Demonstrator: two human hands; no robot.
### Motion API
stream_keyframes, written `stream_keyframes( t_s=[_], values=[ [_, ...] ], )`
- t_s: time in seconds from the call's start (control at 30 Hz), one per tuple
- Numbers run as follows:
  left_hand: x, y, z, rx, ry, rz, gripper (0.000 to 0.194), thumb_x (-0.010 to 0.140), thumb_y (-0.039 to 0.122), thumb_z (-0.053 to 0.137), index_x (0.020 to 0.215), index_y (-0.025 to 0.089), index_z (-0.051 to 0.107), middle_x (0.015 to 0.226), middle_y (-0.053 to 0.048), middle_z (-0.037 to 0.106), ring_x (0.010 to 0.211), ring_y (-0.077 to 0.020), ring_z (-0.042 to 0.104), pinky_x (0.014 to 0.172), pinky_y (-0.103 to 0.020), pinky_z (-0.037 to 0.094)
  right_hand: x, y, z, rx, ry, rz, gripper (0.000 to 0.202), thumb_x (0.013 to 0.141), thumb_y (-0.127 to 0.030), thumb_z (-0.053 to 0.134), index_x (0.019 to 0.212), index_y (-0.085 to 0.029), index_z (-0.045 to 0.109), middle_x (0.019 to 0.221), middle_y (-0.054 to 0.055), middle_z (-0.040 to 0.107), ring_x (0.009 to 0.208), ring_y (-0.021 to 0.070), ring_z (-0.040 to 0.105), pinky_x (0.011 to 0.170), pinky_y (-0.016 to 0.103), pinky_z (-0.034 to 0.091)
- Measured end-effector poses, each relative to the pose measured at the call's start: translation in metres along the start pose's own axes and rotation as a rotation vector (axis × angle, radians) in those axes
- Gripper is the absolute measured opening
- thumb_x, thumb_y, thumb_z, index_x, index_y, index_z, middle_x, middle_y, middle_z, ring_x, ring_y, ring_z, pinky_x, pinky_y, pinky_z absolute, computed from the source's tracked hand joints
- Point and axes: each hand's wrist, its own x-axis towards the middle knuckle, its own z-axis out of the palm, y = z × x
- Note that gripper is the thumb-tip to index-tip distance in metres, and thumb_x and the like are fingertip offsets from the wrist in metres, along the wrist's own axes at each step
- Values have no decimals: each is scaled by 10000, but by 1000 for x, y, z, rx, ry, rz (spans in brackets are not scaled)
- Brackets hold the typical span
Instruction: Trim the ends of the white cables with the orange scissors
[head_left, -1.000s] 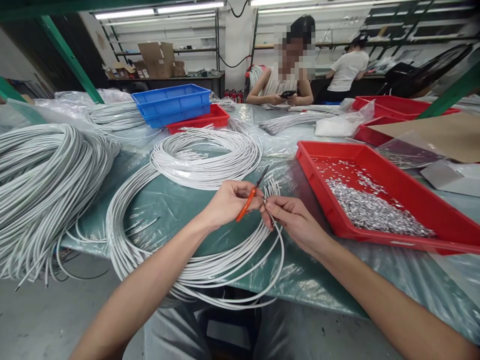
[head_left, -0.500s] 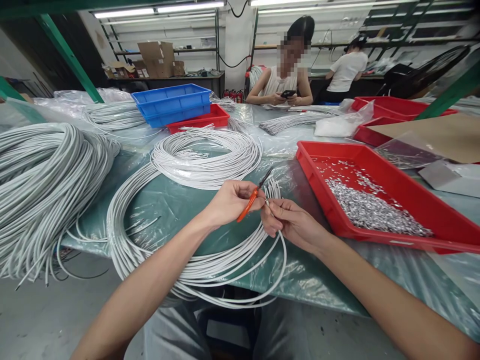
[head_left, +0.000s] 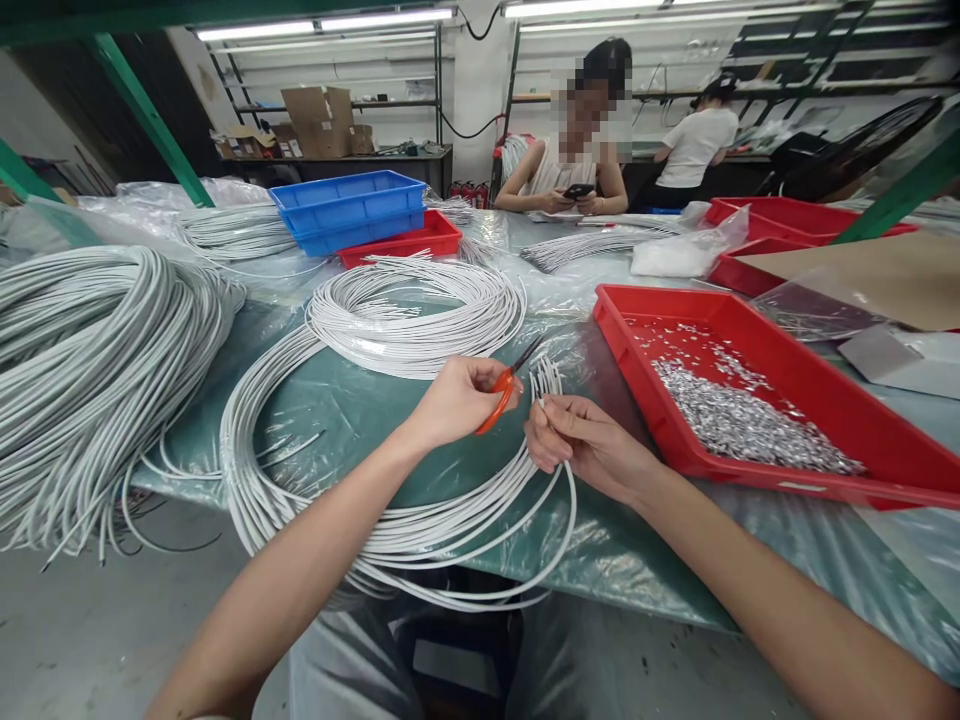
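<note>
My left hand [head_left: 459, 402] is closed around orange-handled scissors [head_left: 495, 405], their dark blades pointing up and to the right. Just right of it, my right hand [head_left: 589, 440] pinches the end of a white cable [head_left: 574, 510] between thumb and fingers; the very tip is too small to make out. That cable loops down from the hand toward a loose coil of white cables [head_left: 244, 480] lying under my forearm at the table edge. Other cable ends [head_left: 547, 376] stick up just behind my right fingers. A small gap separates the scissors from the held cable end.
A red tray [head_left: 637, 400] of small shiny metal pieces stands at right. Behind my hands lies another cable coil [head_left: 420, 345]; a big cable bundle [head_left: 112, 370] hangs over the left edge. A blue bin [head_left: 349, 210] stands farther back. A person [head_left: 566, 190] sits across the table with a phone.
My hands have moved apart: the left with the scissors slightly left, away from the cable end in my right hand. The view has shifted slightly.
</note>
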Motion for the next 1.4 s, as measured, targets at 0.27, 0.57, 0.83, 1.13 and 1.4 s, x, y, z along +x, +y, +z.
stream_keyframes(
  t_s=[0.27, 0.57, 0.83, 1.13, 1.4],
  values=[
    [18, -29, -25, 564, 141, -72, 144, 668, 220, 574, 553, 135, 590, 520, 17, 462, 540, -85, 358, 532, -243, 257, 4, -12, -16, -222, 411, -97, 249, 736, -391, 779, 797, -162, 701, 731, 36, 645, 559, 116, 526, 456, 237, 393],
    [24, -40, -27, 562, 139, -114, 151, 670, 235, 617, 584, 122, 671, 514, -5, 543, 525, -100, 431, 534, -236, 300, 10, -7, -17, -412, 481, -171, 371, 735, -450, 738, 956, -168, 640, 657, 6, 631, 507, 119, 516, 433, 240, 368],
    [24, -37, -25, 575, 153, -109, 165, 688, 260, 592, 595, 140, 655, 508, 17, 508, 517, -94, 407, 530, -236, 298, -3, -13, -27, -976, 529, -292, 256, 838, -405, 589, 951, -181, 642, 774, 61, 679, 631, 179, 590, 578, 307, 443],
    [23, -27, -24, 590, 255, -75, 214, 725, 289, 566, 545, 174, 556, 507, 16, 448, 543, -111, 395, 562, -253, 283, -41, -9, -47, -1892, 358, -26, 134, 847, -214, 557, 936, -172, 647, 1042, 111, 667, 971, 292, 613, 862, 408, 474],
    [18, -24, -23, 681, 267, -66, 194, 738, 251, 575, 555, 187, 569, 547, -13, 507, 562, -131, 409, 584, -267, 286, -3, -14, -21, -2031, 486, 289, 273, 948, -360, 462, 951, -142, 627, 978, 151, 696, 979, 321, 641, 753, 390, 457]
  ],
)
